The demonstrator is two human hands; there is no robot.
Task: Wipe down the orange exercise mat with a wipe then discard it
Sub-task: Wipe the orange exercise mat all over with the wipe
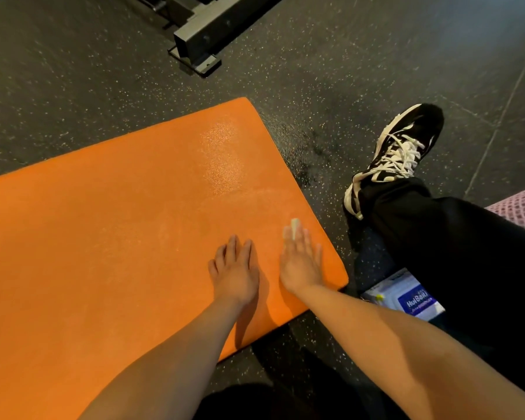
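The orange mat [109,225] lies flat on the dark speckled floor [58,86], filling the left and middle of the frame, with one rounded corner in the lower right middle. Both of the person's hands are down on it near that corner. The left hand [235,268] rests palm down with its fingers spread and fairly straight, holding nothing. Just to the right of it, the right hand [300,262] is also flat, fingers stretched forward and pressing a small white wipe [293,230] against the mat; only a bit of the wipe peeks out past the fingertips, and that hand is blurred. Higher up the mat a shiny patch [222,156] catches the light.

At the right of the frame a black trouser leg [452,253] reaches out to a black and white shoe [397,153] planted on the floor beside the mat. A white and blue packet [406,295] sits on the floor right against the leg, near the mat's corner. A metal frame [206,34] stands at the top middle, and a strip of pink mesh [522,207] shows at the right edge
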